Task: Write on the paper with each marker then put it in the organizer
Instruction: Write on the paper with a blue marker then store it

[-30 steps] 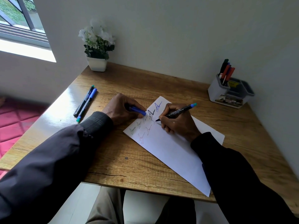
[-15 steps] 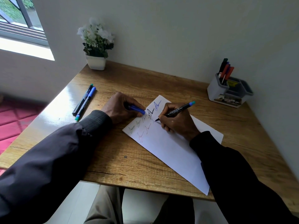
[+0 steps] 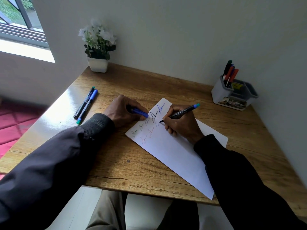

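A white paper (image 3: pixel 172 156) lies slanted on the wooden desk (image 3: pixel 116 166), with several short scribbles in green, red, black and blue near its far corner. My right hand (image 3: pixel 181 125) grips a black marker (image 3: pixel 181 112) with a blue-green end, its tip touching the paper. My left hand (image 3: pixel 123 112) rests at the paper's left edge and holds a blue marker cap (image 3: pixel 141 113). Two more markers (image 3: pixel 85 104) lie side by side at the desk's left. The grey organizer (image 3: pixel 232 95) stands at the far right with several markers upright in it.
A white pot of white flowers (image 3: pixel 98 47) stands at the desk's far left corner against the wall. The wall runs along the back and right sides. A window is at the upper left, and a red mat lies on the floor to the left.
The marker tip has shifted slightly down and left on the paper as my right hand writes. My left hand still holds the cap in the same place.
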`<state>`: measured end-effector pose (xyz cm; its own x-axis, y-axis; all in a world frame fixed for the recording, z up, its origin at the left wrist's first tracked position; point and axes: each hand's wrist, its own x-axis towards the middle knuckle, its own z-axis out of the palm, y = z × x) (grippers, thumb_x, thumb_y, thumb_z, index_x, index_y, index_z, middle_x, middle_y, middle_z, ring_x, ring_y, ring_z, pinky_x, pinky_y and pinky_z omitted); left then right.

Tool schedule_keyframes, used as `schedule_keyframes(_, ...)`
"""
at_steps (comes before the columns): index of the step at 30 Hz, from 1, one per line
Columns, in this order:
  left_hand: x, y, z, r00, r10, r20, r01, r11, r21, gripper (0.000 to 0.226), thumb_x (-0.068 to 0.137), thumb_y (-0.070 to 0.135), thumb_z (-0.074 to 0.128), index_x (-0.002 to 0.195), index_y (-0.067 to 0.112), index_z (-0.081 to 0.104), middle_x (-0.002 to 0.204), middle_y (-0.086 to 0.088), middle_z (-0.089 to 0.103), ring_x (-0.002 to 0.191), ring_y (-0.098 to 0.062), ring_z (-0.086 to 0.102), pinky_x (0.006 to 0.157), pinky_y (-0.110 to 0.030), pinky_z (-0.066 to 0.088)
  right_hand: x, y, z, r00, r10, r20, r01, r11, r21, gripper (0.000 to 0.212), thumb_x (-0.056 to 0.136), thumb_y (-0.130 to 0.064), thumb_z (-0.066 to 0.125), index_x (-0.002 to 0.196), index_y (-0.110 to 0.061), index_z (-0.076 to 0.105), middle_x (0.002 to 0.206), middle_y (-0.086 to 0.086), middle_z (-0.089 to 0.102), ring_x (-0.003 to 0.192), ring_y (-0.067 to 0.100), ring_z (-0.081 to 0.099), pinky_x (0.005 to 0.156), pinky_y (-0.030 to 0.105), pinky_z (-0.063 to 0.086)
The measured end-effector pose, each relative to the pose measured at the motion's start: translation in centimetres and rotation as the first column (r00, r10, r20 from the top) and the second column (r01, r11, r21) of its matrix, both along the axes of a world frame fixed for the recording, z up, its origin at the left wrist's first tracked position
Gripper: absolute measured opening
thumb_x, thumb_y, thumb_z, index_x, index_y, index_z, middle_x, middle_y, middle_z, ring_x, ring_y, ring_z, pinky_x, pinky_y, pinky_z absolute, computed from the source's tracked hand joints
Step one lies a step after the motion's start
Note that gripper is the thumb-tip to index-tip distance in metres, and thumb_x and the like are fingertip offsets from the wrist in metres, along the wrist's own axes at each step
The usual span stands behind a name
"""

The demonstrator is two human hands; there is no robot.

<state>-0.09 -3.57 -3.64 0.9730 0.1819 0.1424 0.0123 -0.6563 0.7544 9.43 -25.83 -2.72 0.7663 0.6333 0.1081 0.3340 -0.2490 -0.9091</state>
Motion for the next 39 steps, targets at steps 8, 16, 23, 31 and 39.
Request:
schedule_keyframes(8,0.01,0.02,0.1,1.0,-0.001,0.002,0.001,1.0,-0.015,0.022,0.083,0.016,0.079,0.105,0.019,0.078,0.112,0.003,0.074,0.09,-0.004,0.069,0.077,-0.012,0.057,0.23,-0.02,-0.29,0.999,-0.025,-0.025,0.025,0.999,0.033,0.013,0.092,0.0,0.07,0.084,0.005,0.062,0.066,0.023,0.067,0.046,0.023,0.06,0.042,0.028,0.049)
schedule_keyframes(16,-0.22,-0.13,0.4,1.0,-0.002,0.004,0.002,1.0,-0.006,0.022,0.083,0.016,0.079,0.104,0.019,0.079,0.111,0.003,0.075,0.094,-0.007,0.069,0.086,-0.025,0.06,0.12,-0.28,-0.21,1.0,0.016,-0.002,-0.016,0.998,0.055,0.013,0.089,0.005,0.069,0.081,0.008,0.059,0.063,0.024,0.066,0.045,0.026,0.059,0.04,0.029,0.049)
schedule_keyframes(23,-0.21,-0.29,0.44,1.0,0.003,0.003,-0.003,1.0,0.003,0.02,0.084,0.018,0.079,0.104,0.02,0.079,0.112,0.004,0.074,0.093,-0.005,0.069,0.084,-0.021,0.059,-0.11,-0.43,-0.14,0.98,0.191,0.05,-0.191,0.982,-0.005,0.012,0.081,0.013,0.07,0.071,0.009,0.064,0.063,0.022,0.065,0.048,0.038,0.06,0.048,0.036,0.05)
schedule_keyframes(31,-0.18,-0.11,0.36,1.0,0.002,-0.006,-0.001,1.0,0.01,0.021,0.085,0.017,0.078,0.106,0.019,0.078,0.113,0.003,0.074,0.091,-0.002,0.068,0.08,-0.013,0.057,-0.19,-0.31,-0.16,0.998,0.057,-0.009,-0.056,0.996,0.066,0.016,0.089,0.007,0.068,0.076,0.005,0.059,0.063,0.026,0.064,0.043,0.021,0.058,0.039,0.025,0.045)
schedule_keyframes(39,-0.26,-0.26,0.36,1.0,0.0,0.01,0.0,1.0,-0.003,0.021,0.084,0.016,0.079,0.104,0.019,0.079,0.112,0.004,0.074,0.086,0.001,0.067,0.078,-0.012,0.057,0.0,-0.32,-0.24,0.989,0.146,0.036,-0.147,0.989,0.03,0.02,0.084,0.011,0.07,0.069,0.001,0.061,0.056,0.01,0.065,0.041,0.018,0.057,0.043,0.024,0.045)
